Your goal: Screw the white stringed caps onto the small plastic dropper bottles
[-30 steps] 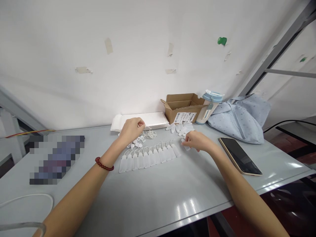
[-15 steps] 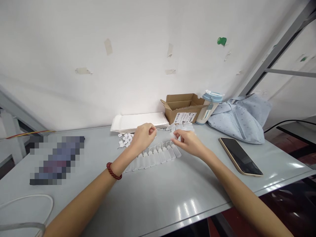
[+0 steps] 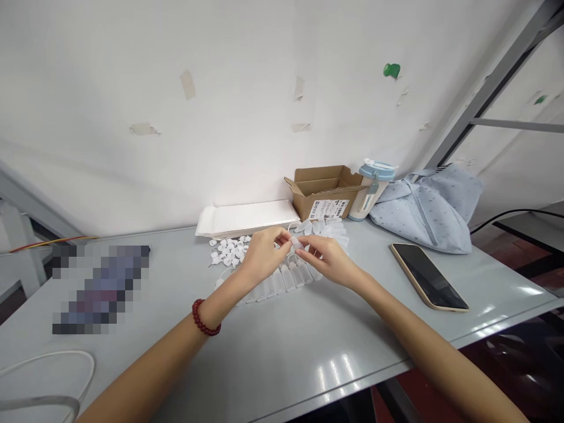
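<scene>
My left hand [image 3: 265, 254], a red bead bracelet at its wrist, pinches a small white piece with a thin white loop [image 3: 292, 225] sticking up; the fingers mostly hide it. Against it, my right hand [image 3: 328, 257] grips a small translucent plastic container [image 3: 296, 242] between thumb and fingertips. Both hands' fingertips meet above a row of translucent containers [image 3: 276, 282] lying side by side, several with thin loops. Left of my left hand is a loose heap of small white caps [image 3: 230, 251]. More translucent containers [image 3: 332, 228] lie behind my right hand.
White padded envelopes [image 3: 249, 215] lie along the wall beside an open cardboard box [image 3: 324, 194]. A blue-lidded cup [image 3: 372, 191] and a light blue cloth bag [image 3: 425, 214] stand at the back right. A phone [image 3: 429, 276] lies at right, a cable [image 3: 90, 364] at left.
My hands have come together: the left has moved right and the right has moved left, so the pieces they hold now meet. The view has shifted slightly.
</scene>
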A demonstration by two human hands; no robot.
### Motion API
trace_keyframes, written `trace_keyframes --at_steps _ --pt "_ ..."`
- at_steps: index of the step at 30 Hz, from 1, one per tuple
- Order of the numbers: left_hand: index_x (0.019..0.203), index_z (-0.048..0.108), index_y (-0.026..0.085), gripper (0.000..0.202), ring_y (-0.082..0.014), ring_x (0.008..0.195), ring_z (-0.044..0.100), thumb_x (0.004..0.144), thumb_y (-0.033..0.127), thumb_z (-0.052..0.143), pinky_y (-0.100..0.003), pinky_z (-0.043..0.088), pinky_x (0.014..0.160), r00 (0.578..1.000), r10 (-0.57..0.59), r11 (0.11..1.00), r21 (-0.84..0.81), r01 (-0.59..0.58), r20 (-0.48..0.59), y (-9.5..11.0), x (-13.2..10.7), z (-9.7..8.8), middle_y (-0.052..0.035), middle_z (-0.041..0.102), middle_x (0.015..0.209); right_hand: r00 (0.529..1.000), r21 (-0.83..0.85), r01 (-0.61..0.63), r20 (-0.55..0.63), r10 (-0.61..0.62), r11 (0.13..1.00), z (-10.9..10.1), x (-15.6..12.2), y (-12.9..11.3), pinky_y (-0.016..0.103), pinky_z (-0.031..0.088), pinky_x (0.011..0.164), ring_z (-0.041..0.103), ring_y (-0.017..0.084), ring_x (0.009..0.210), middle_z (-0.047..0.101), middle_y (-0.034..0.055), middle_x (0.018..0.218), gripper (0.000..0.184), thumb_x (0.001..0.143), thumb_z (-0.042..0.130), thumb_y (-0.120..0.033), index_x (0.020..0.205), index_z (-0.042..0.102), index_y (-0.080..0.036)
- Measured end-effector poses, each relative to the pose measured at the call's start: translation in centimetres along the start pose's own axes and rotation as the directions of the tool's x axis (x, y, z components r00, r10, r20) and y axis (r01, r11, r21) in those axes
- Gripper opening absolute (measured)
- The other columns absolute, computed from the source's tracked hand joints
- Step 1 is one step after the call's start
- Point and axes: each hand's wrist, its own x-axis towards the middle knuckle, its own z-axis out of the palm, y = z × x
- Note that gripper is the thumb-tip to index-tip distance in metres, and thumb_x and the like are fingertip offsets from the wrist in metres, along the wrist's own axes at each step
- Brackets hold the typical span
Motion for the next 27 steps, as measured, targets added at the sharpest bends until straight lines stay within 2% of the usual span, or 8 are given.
trace_keyframes --at_steps 6,10,16,20,27 --pt "0.083 0.063 0.018 0.015 -0.0165 0.080 0.063 0.080 0.012 0.050 -0.029 0.049 0.073 0.994 0.103 0.992 0.074 -0.100 -0.040 0.1 -0.3 0.3 -0.0016 0.069 0.084 1.000 -0.034 0.013 -0.007 -0.013 0.999 0.0 0.1 0.1 0.024 0.042 0.057 0.051 0.013 0.061 0.061 0.0046 0.076 0.025 0.091 0.046 -0.032 0.095 0.061 -0.013" --pt "0.091 0.063 0.017 0.017 -0.0192 0.086 0.063 0.082 0.014 0.049 -0.032 0.050 0.073 0.985 0.167 0.978 0.132 -0.159 -0.049 0.0 -0.5 0.7 -0.0057 0.068 0.095 0.998 -0.018 0.001 -0.065 -0.002 1.000 0.2 0.1 0.3 0.024 0.042 0.056 0.052 0.013 0.059 0.061 0.0039 0.074 0.025 0.090 0.047 -0.033 0.099 0.061 -0.014" --pt "0.099 0.062 0.017 0.023 -0.0203 0.090 0.063 0.083 0.011 0.047 -0.032 0.050 0.074 0.976 0.210 0.967 0.161 -0.198 -0.059 -0.3 -0.5 1.0 -0.0064 0.067 0.099 0.993 0.068 -0.005 -0.114 0.012 0.998 0.4 0.0 0.6 0.024 0.044 0.056 0.052 0.011 0.055 0.061 0.0019 0.078 0.033 0.089 0.048 -0.032 0.120 0.049 -0.019" --pt "0.103 0.061 0.017 0.024 -0.0205 0.092 0.063 0.084 0.012 0.046 -0.033 0.049 0.078 0.967 0.241 0.959 0.172 -0.225 -0.077 -0.2 -0.6 1.0 -0.0072 0.067 0.102 0.993 0.090 0.007 -0.116 0.003 0.996 0.3 0.0 0.5 0.024 0.044 0.056 0.052 0.012 0.057 0.061 0.0018 0.076 0.033 0.091 0.044 -0.032 0.122 0.047 -0.020" --pt "0.111 0.057 0.018 0.028 -0.0219 0.094 0.061 0.085 0.013 0.046 -0.035 0.049 0.078 0.971 0.235 0.955 0.194 -0.223 -0.038 0.0 -0.8 1.1 -0.0079 0.065 0.105 0.995 0.119 0.004 -0.101 0.008 0.993 0.3 -0.1 0.5 0.024 0.044 0.055 0.050 0.011 0.054 0.059 0.0007 0.074 0.036 0.092 0.043 -0.031 0.126 0.043 -0.019"
